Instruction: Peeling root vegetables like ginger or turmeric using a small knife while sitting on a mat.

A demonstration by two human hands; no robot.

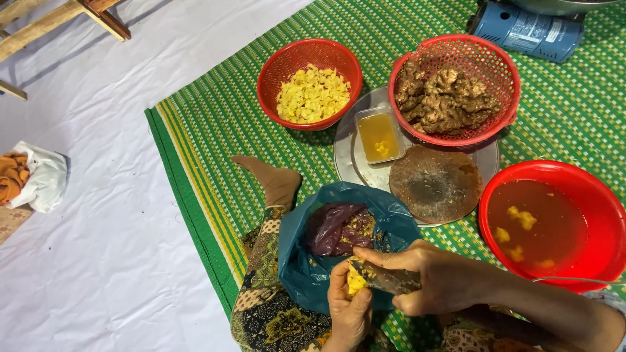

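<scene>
Yellow ginger piece [355, 281] (half peeled) under a knife blade [390, 279].

The light is soft and even, and everything looks bright. The white floor sheet [117, 195] on the left is almost too bright to see its folds. Small dark shadows sit under the red bowls [310, 75]. The red tub [554, 221] on the right shines a little on its rim. My hands [417, 280] near me look a bit blurry. The far corners bend slightly.

Bag [306, 261] before tray [345, 156]; basket [502, 72] on tray.
</scene>
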